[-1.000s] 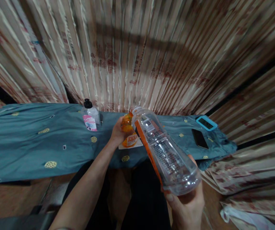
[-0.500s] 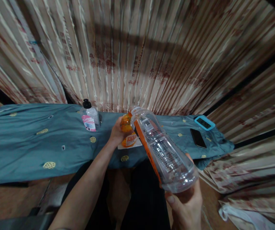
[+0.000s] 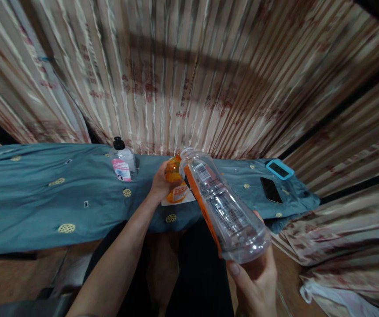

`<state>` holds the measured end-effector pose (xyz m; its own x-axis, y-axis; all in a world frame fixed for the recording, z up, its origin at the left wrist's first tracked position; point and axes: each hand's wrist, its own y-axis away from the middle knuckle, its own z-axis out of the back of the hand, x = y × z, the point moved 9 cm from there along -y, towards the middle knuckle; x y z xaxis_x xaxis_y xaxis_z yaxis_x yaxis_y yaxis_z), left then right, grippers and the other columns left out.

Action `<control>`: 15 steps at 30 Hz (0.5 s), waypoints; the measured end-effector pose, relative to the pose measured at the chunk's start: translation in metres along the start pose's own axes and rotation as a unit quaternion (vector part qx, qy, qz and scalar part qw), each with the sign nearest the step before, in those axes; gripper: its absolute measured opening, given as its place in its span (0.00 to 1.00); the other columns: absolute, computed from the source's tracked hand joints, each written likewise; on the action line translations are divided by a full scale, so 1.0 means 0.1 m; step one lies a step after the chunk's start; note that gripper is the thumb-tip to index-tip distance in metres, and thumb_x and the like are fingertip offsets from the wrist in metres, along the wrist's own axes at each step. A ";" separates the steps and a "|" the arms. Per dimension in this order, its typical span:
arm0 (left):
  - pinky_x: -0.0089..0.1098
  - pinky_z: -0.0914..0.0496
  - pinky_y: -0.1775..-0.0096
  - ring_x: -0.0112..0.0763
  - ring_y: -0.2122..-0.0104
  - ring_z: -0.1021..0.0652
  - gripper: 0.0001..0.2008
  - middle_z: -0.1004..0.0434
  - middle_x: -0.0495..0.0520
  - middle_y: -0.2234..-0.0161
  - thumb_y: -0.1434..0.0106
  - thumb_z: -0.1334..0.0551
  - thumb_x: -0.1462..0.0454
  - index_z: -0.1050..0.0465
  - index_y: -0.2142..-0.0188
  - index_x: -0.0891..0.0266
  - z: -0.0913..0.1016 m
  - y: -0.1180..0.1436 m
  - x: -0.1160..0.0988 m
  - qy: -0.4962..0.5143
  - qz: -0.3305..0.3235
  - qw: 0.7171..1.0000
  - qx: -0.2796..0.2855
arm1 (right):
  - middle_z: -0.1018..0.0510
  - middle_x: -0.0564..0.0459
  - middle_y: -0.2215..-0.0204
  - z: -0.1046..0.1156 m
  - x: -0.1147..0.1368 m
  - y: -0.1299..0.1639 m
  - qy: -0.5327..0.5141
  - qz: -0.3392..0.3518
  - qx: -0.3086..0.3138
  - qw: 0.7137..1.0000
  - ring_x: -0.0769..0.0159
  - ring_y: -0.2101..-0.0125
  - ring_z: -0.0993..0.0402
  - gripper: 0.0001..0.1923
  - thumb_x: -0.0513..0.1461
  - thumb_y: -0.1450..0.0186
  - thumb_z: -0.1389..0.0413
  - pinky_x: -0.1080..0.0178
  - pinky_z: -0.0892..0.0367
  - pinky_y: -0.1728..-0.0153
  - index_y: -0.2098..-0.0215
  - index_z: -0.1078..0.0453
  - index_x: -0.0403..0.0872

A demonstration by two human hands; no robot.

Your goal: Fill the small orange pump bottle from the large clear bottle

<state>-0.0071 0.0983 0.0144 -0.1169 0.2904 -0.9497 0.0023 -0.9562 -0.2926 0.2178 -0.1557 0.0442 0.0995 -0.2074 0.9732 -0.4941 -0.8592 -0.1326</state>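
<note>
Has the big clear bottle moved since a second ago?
No. The clear bottle stays tilted, its mouth by the orange bottle on the blue cloth, held by the right hand.

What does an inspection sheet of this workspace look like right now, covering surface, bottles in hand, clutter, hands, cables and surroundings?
Surface: table under a teal patterned cloth, creased.
Job's things: large clear plastic bottle with orange label, uncapped, tilted with its mouth at the small orange bottle, which stands on a white paper sheet.
Clutter: clear pump bottle with pink label; black phone; blue-framed small display device.
Hands: right hand grips the large bottle's base; left hand wraps the small orange bottle.
Cables: nothing seen.
Surroundings: striped beige curtain behind the table; wooden floor below.
</note>
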 end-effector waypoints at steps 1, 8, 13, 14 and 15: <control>0.43 0.24 0.52 0.46 0.53 0.18 0.33 0.17 0.55 0.53 0.58 0.23 0.59 0.27 0.51 0.59 0.00 0.00 0.00 -0.001 0.002 1.000 0.001 | 0.26 0.37 0.34 0.00 0.00 0.00 0.002 0.000 0.001 1.000 0.41 0.42 0.22 0.57 0.46 0.47 0.24 0.48 0.24 0.48 0.26 0.43 0.51; 0.44 0.25 0.50 0.48 0.52 0.18 0.35 0.17 0.57 0.52 0.59 0.23 0.60 0.27 0.50 0.60 0.00 -0.01 0.01 -0.014 0.003 1.000 0.001 | 0.26 0.38 0.34 0.02 0.01 0.00 0.001 -0.002 -0.009 1.000 0.43 0.42 0.21 0.58 0.45 0.49 0.23 0.52 0.22 0.52 0.26 0.42 0.50; 0.45 0.25 0.49 0.48 0.52 0.18 0.34 0.17 0.57 0.52 0.59 0.23 0.60 0.27 0.51 0.60 0.00 -0.02 0.00 -0.027 0.002 1.000 -0.001 | 0.21 0.39 0.39 0.02 -0.02 0.00 -0.004 -0.009 -0.019 1.000 0.44 0.46 0.19 0.58 0.46 0.52 0.22 0.53 0.21 0.53 0.28 0.40 0.49; 0.45 0.25 0.49 0.48 0.52 0.18 0.34 0.17 0.56 0.52 0.59 0.23 0.60 0.27 0.51 0.60 0.01 -0.02 0.00 -0.026 0.001 1.000 -0.002 | 0.20 0.39 0.40 0.02 -0.02 -0.01 -0.004 -0.013 -0.021 1.000 0.45 0.46 0.18 0.57 0.46 0.52 0.22 0.54 0.21 0.53 0.28 0.39 0.48; 0.45 0.25 0.49 0.47 0.52 0.18 0.34 0.17 0.56 0.52 0.59 0.23 0.60 0.27 0.51 0.59 0.01 -0.02 0.00 -0.023 -0.002 1.000 -0.004 | 0.20 0.39 0.40 0.03 -0.02 -0.01 -0.005 -0.016 -0.024 1.000 0.45 0.46 0.18 0.57 0.46 0.53 0.22 0.54 0.21 0.53 0.29 0.38 0.48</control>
<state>-0.0079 0.1001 0.0147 -0.1616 0.2918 -0.9427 0.0090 -0.9548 -0.2970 0.2201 -0.1558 0.0417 0.1240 -0.1852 0.9748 -0.5309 -0.8424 -0.0925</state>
